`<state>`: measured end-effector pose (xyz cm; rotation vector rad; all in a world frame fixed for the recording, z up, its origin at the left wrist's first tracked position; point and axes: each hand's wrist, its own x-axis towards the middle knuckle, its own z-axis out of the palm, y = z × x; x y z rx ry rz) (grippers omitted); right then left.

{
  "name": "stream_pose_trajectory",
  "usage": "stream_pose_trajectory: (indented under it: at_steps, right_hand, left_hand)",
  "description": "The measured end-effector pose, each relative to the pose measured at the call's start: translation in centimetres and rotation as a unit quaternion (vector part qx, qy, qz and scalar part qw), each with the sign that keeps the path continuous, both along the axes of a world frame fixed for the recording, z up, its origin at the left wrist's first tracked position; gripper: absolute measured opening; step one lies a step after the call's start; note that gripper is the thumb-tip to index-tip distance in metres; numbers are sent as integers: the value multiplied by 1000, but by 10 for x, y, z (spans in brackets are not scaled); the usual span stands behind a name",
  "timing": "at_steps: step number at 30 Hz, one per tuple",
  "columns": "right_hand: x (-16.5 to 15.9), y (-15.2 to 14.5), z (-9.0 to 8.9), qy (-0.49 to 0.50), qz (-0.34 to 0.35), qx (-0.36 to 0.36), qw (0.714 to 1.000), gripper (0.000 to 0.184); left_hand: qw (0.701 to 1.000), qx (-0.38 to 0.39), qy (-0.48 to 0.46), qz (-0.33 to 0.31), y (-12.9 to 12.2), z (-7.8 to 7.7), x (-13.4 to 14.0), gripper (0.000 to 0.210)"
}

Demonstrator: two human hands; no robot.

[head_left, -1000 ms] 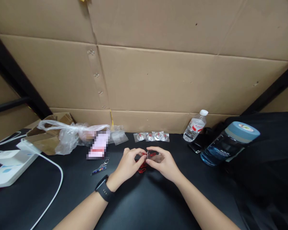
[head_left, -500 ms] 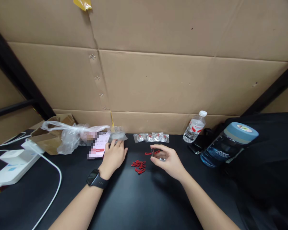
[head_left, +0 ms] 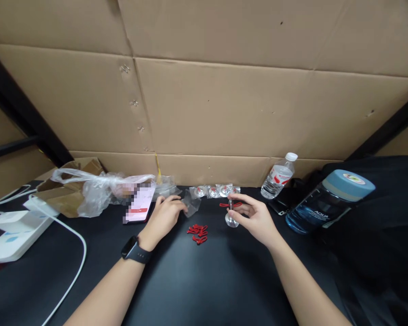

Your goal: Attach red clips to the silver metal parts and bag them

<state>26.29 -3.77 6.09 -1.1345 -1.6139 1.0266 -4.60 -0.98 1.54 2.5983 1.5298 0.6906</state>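
Observation:
My left hand (head_left: pixel 165 217), a dark watch on its wrist, pinches a small clear plastic bag (head_left: pixel 192 206) just above the black table. Between the thumb and fingers of my right hand (head_left: pixel 253 217) a thin, shiny disc (head_left: pixel 230 204) stands on edge. Beside that disc shows a red cord (head_left: pixel 237 204); whether they are joined I cannot tell. Right below it sits a clear, shiny round piece (head_left: pixel 231 221), partly behind my thumb. A little pile of red cord loops (head_left: pixel 199 232) lies between my hands. Several clear packets (head_left: pixel 213 192) with round pieces and red bits line the back.
Left of my hand lies a phone (head_left: pixel 141 206), with more clear bags (head_left: pixel 165 185) behind it. Farther left are a brown paper bag (head_left: pixel 63 192) and a white power strip (head_left: pixel 17 235). A water bottle (head_left: pixel 278 176) and a blue tumbler (head_left: pixel 328 203) stand right. Cardboard (head_left: pixel 207 108) walls the back.
My left hand has moved slightly right and drawn a clear bag out from the others. My right hand has shifted right with the disc, and the round piece below shows more fully.

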Motion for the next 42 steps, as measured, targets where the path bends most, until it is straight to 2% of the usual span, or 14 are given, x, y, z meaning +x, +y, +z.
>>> stream_pose_trajectory:
  at_steps: [3, 6, 9, 13, 17, 22, 26, 31, 35, 42]
  right_hand:
    - [-2, -2, 2, -17, 3, 12, 1000, 51]
    - [-3, -4, 5, -31, 1, 27, 999, 47]
    - [-5, -5, 4, -54, 0, 51, 997, 43]
    - [-8, -3, -4, -113, -3, 79, 990, 42]
    - [-11, 6, -12, -184, -5, 71, 980, 40]
    - [-22, 26, -8, -301, 45, 87, 949, 22]
    - [-37, 44, -1, -375, 103, 102, 916, 20]
    - [-53, 66, -10, -476, 123, 112, 864, 21]
    - [-57, 72, -16, -486, 119, 136, 855, 17]
    - [-61, 73, -14, -499, 116, 142, 847, 9]
  left_hand:
    - [1000, -5, 4, 29, 0, -3, 2, 42]
    - [999, 0, 11, 44, -4, 2, 13, 34]
    - [999, -17, 29, 33, -10, 2, 28, 30]
    - [998, -11, 54, 23, -17, -7, 41, 38]
    - [998, -16, 55, 8, -21, -8, 45, 39]
    - [998, -35, 51, -1, -26, -2, 42, 37]
    - [998, -37, 46, -15, -30, 1, 40, 36]
    - [998, -45, 40, -35, -30, 0, 38, 35]
    - [997, -48, 32, -49, -29, 0, 38, 35]
    - [997, -56, 10, -52, -28, -1, 37, 34]
